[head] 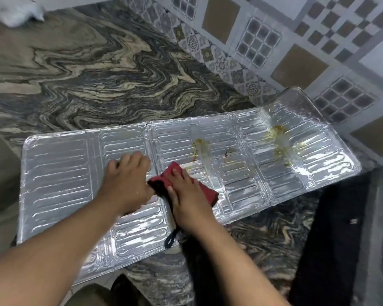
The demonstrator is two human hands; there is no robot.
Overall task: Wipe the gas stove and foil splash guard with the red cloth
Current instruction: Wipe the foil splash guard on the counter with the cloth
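The foil splash guard (241,173) lies unfolded flat on the marbled stone counter, its right end bent up against the tiled wall. Yellow-brown grease stains mark its middle and right panels. My left hand (125,180) rests palm down on the foil left of centre, fingers spread. Beside it, my right hand (186,195) presses the folded red cloth (208,193) onto the foil, fingers laid over it; the cloth's dark hanging loop trails near the foil's front edge. The black gas stove (341,239) shows partly at the lower right.
The marbled counter (97,74) stretches behind the foil. A patterned tiled wall (296,40) rises at the back right. Something white and blurred (16,9) sits at the top left corner. The counter's front edge runs under my forearms.
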